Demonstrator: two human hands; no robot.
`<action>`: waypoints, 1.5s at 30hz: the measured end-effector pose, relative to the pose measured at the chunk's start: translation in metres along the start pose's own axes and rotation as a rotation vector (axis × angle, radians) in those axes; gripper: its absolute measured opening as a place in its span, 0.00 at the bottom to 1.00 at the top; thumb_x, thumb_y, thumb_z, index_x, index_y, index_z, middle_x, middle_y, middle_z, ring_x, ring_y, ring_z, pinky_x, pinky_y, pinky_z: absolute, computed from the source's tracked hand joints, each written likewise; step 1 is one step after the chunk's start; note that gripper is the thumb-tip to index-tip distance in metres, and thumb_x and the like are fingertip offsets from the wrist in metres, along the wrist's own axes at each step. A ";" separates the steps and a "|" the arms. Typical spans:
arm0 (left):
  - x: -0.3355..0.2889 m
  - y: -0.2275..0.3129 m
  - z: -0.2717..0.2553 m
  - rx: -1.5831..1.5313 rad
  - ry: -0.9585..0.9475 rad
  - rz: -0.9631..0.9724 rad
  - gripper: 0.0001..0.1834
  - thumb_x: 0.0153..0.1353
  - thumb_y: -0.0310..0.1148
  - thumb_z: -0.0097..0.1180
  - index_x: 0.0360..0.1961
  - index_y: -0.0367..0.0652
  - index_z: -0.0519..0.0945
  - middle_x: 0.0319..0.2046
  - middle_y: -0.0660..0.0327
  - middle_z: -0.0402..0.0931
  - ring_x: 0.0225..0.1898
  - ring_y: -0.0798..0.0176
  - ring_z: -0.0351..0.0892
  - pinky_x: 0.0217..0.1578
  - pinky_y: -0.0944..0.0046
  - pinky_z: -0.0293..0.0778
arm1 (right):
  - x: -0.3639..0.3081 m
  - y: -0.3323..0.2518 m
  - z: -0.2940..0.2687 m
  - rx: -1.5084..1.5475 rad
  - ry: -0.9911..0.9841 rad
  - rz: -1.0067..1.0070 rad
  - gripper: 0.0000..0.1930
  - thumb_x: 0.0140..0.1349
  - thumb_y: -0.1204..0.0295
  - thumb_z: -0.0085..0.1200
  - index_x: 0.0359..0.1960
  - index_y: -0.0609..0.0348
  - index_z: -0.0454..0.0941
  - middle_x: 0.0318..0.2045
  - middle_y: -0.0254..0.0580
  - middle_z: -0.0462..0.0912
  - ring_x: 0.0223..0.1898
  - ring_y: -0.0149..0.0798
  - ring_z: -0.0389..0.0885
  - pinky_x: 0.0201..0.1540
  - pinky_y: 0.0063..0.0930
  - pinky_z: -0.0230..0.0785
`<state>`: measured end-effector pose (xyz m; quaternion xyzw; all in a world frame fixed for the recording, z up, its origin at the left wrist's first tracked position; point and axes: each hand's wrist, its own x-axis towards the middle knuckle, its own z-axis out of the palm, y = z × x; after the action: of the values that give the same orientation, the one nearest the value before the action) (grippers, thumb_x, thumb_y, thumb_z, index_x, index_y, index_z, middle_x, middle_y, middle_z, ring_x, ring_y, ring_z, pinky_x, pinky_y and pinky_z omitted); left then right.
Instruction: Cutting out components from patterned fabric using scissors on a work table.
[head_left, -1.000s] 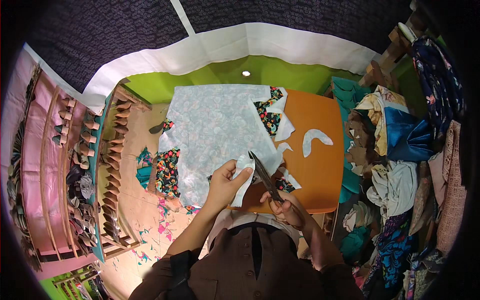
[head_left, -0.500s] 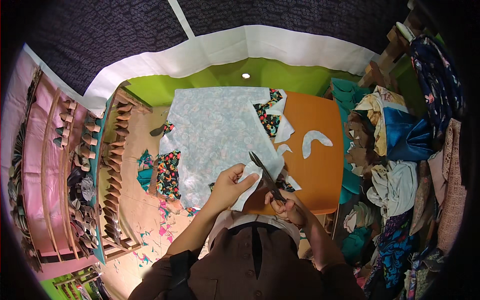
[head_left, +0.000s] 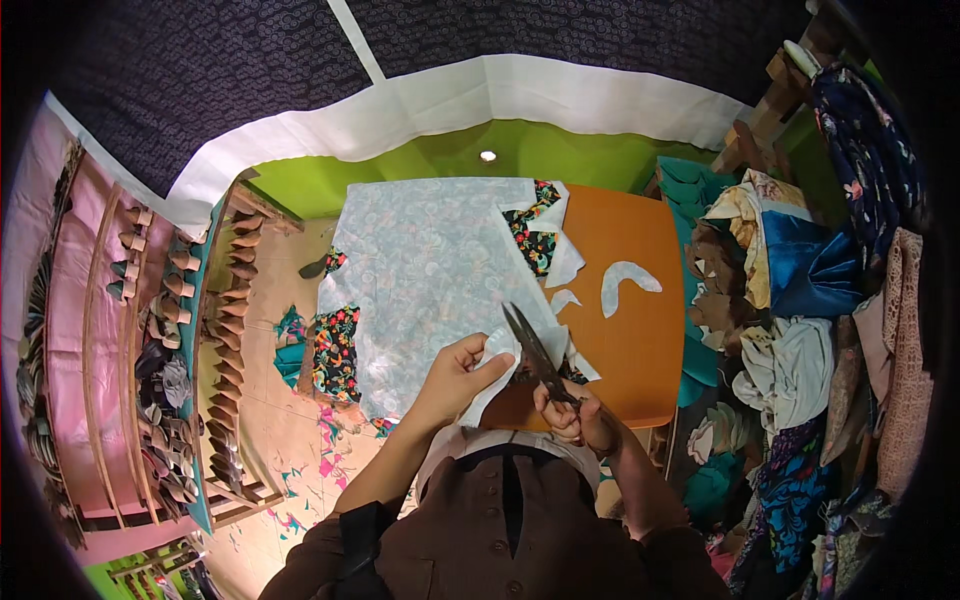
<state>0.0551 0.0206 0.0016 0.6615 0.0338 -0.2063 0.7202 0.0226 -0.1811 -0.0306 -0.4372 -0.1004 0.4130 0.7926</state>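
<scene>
My left hand (head_left: 458, 382) pinches a small white piece of fabric (head_left: 484, 402) between thumb and fingers, close to my body at the table's near edge. In my right hand (head_left: 580, 414) is a pair of dark scissors (head_left: 540, 358), its blades pointing up and away beside the white piece. Beyond both hands a large pale-backed cloth (head_left: 420, 260) is spread over the orange table (head_left: 645, 370). Black floral print (head_left: 336, 350) shows at its turned or cut edges. A curved white cutout (head_left: 622, 284) lies to the right, with a smaller pale scrap (head_left: 564, 299) nearer the cloth.
Shoe lasts (head_left: 228, 370) line racks on the left. Coloured scraps (head_left: 330, 440) litter the floor there. Piled fabrics (head_left: 785, 370) and teal pieces (head_left: 697, 190) crowd the right side. Dark cloth with a white border (head_left: 400, 110) hangs ahead, before a green wall (head_left: 420, 165).
The scissors have shifted slightly to the right relative to the white piece, and their blades look a little farther apart. My left hand keeps its pinch.
</scene>
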 end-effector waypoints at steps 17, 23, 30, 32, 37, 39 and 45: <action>0.020 0.004 0.019 -0.617 0.173 -0.028 0.11 0.63 0.32 0.33 0.45 0.38 0.58 0.48 0.48 0.65 0.41 0.59 0.73 0.41 0.63 0.72 | 0.038 0.007 0.001 0.007 0.564 -0.151 0.21 0.44 0.78 0.58 0.38 0.57 0.60 0.17 0.32 0.68 0.11 0.22 0.61 0.11 0.15 0.50; 0.021 -0.007 0.007 -0.599 0.141 0.001 0.14 0.58 0.32 0.46 0.44 0.39 0.68 0.40 0.59 0.72 0.42 0.64 0.72 0.45 0.64 0.68 | 0.033 -0.018 -0.007 0.196 0.592 -0.265 0.17 0.46 0.83 0.53 0.37 0.60 0.61 0.20 0.35 0.70 0.11 0.21 0.61 0.12 0.14 0.52; 0.012 -0.010 0.014 -0.524 0.069 -0.017 0.09 0.57 0.34 0.47 0.35 0.41 0.72 0.35 0.63 0.73 0.35 0.69 0.73 0.41 0.67 0.68 | 0.013 -0.056 -0.035 0.265 0.559 -0.239 0.15 0.49 0.84 0.50 0.38 0.58 0.63 0.19 0.32 0.68 0.10 0.19 0.55 0.11 0.14 0.46; 0.014 -0.028 0.011 -0.523 0.011 0.052 0.13 0.57 0.36 0.47 0.40 0.40 0.70 0.38 0.62 0.72 0.38 0.67 0.71 0.44 0.63 0.66 | 0.010 -0.064 -0.035 0.268 0.545 -0.225 0.14 0.51 0.83 0.48 0.38 0.57 0.64 0.18 0.31 0.67 0.09 0.18 0.53 0.11 0.15 0.44; 0.023 -0.043 0.020 0.081 -0.153 0.250 0.26 0.53 0.36 0.53 0.51 0.37 0.62 0.44 0.58 0.68 0.48 0.64 0.65 0.50 0.67 0.59 | 0.005 -0.070 -0.036 0.391 0.417 -0.013 0.14 0.49 0.81 0.51 0.36 0.56 0.63 0.15 0.28 0.66 0.08 0.17 0.53 0.10 0.15 0.45; 0.027 -0.043 0.028 0.388 -0.130 0.450 0.25 0.50 0.35 0.56 0.48 0.37 0.67 0.39 0.59 0.71 0.43 0.64 0.69 0.45 0.68 0.63 | 0.007 -0.074 -0.032 0.396 0.378 0.064 0.11 0.50 0.79 0.52 0.33 0.54 0.65 0.12 0.25 0.62 0.07 0.18 0.53 0.10 0.14 0.44; 0.024 -0.008 0.048 0.106 -0.244 0.017 0.13 0.54 0.35 0.53 0.35 0.36 0.76 0.27 0.67 0.75 0.30 0.76 0.70 0.32 0.73 0.66 | -0.001 -0.081 -0.054 0.366 0.435 -0.029 0.08 0.51 0.78 0.51 0.29 0.52 0.65 0.13 0.24 0.63 0.08 0.19 0.52 0.11 0.16 0.46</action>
<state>0.0636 -0.0320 -0.0082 0.6689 -0.0708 -0.2806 0.6847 0.0960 -0.2368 -0.0002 -0.3637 0.1418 0.3096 0.8671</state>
